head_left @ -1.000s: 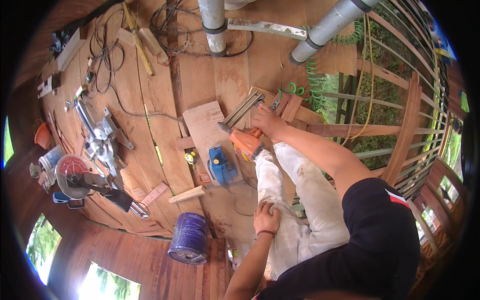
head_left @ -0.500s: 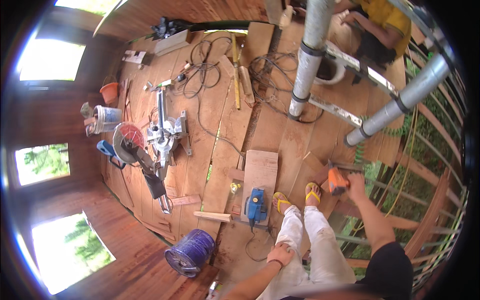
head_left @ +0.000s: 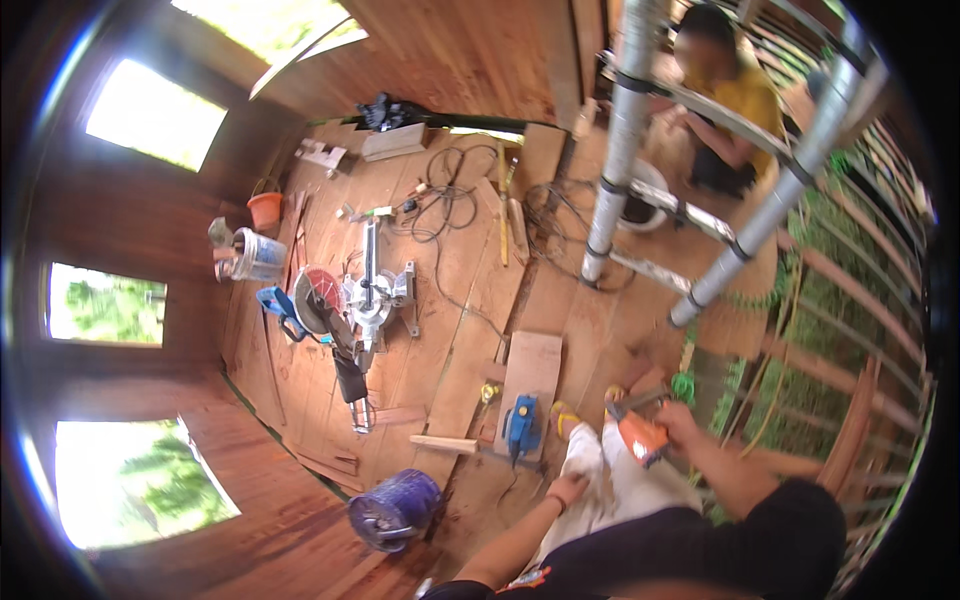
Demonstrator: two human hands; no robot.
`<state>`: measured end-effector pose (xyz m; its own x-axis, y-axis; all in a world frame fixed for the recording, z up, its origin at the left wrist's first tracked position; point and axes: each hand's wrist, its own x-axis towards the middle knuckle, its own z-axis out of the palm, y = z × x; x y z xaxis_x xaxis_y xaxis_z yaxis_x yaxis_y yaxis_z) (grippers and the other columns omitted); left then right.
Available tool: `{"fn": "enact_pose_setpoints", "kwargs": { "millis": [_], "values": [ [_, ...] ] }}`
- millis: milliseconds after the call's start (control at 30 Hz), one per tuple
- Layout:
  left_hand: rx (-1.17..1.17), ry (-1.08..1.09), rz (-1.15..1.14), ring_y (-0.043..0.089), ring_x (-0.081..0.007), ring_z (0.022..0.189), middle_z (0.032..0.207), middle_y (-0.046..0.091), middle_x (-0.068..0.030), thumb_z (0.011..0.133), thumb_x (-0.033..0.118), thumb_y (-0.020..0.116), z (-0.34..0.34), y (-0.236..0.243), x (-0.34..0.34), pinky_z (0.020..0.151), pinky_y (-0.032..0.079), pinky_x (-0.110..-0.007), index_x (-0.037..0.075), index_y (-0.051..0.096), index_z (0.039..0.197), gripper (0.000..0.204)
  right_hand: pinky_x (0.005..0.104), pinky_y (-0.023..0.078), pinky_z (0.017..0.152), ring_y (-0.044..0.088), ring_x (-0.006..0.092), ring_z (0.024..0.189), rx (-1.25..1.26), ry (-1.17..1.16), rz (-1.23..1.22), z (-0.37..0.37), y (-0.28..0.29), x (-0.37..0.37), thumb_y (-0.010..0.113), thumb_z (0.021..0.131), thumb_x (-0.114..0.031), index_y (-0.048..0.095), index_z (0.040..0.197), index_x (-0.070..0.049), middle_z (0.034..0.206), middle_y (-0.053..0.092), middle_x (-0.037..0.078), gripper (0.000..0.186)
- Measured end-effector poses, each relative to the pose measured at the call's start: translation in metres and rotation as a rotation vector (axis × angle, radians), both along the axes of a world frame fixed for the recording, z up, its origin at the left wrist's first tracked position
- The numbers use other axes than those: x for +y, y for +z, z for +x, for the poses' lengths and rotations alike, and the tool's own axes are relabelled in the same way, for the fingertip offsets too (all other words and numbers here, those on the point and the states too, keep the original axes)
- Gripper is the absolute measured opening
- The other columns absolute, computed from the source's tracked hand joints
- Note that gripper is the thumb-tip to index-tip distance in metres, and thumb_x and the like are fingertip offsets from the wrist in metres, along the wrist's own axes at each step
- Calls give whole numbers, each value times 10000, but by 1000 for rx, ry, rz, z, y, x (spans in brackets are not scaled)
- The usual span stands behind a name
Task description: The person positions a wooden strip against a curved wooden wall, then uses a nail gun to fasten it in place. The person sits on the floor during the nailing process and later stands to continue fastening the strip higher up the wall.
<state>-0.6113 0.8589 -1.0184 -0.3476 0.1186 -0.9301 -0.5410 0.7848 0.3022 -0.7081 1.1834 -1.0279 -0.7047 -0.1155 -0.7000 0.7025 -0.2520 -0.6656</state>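
My right hand (head_left: pixel 679 424) is closed round the grip of an orange nail gun (head_left: pixel 640 436), held over the boards just right of my shins. Its dark front end lies near my sandalled feet. Close by the grip hangs a green coiled air hose (head_left: pixel 683 385). My left hand (head_left: pixel 570 489) rests on the leg of my dirty white trousers (head_left: pixel 640 485); its fingers look loosely laid and somewhat blurred. A blue power planer (head_left: pixel 521 425) lies on a wide plank (head_left: pixel 533 365) left of my feet, touched by neither hand.
A mitre saw (head_left: pixel 370 300) stands on the board floor at left. A purple bucket (head_left: pixel 395 508) lies near front left. Cables (head_left: pixel 445 200) tangle farther back. A metal scaffold frame (head_left: pixel 607 190) rises at right, with a person in yellow (head_left: pixel 755 105) beyond. Open joists (head_left: pixel 830 375) show greenery below.
My right hand has brought the nail gun nearer my body and turned it. My left hand stays on my leg. The view has tilted up, showing more of the other person.
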Motion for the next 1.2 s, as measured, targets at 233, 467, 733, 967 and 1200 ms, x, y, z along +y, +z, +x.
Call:
{"fn": "enact_pose_setpoints", "kwargs": {
  "millis": [233, 467, 733, 967, 1200],
  "values": [
    [-363, 931, 779, 458, -323, 1428, 1520, 497, -200, 1057, 604, 374, -37, 128, -12, 1170, 364, -458, 17, 408, 1518, 747, 459, 452, 892, 628, 304, 963, 824, 700, 1004, 8, 49, -25, 684, 805, -226, 686, 881, -186, 869, 654, 83, 85],
    [-377, 869, 745, 448, -376, 1416, 1514, 459, -204, 1016, 636, 454, -78, 193, 13, 1196, 370, -499, 1, 351, 1508, 810, 436, 403, 952, 616, 255, 1011, 870, 620, 993, 7, 95, -47, 709, 761, -155, 688, 942, -204, 900, 640, 13, 189],
    [-343, 780, 505, 575, -305, 1277, 1358, 600, -160, 994, 616, 533, -115, 217, 37, 1110, 459, -494, 30, 433, 1448, 748, 408, 391, 839, 623, 196, 919, 761, 592, 1152, 14, 145, -63, 697, 779, -178, 712, 927, -259, 839, 634, -7, 169],
    [-276, 770, 661, 664, -295, 1102, 1206, 659, -173, 987, 459, 589, -137, 244, 45, 970, 556, -456, 9, 478, 1389, 613, 420, 380, 831, 619, 192, 915, 833, 471, 1181, 8, 204, -68, 661, 792, -175, 709, 924, -230, 823, 622, -6, 150],
    [242, 573, 811, 661, -274, 1081, 1198, 634, -164, 883, 262, 644, -138, 326, 41, 955, 546, -405, -40, 476, 1362, 590, 448, 425, 890, 626, 221, 925, 1080, 499, 1209, -7, 280, -67, 642, 807, -206, 644, 924, -151, 837, 636, 29, 130]
  ]
}}
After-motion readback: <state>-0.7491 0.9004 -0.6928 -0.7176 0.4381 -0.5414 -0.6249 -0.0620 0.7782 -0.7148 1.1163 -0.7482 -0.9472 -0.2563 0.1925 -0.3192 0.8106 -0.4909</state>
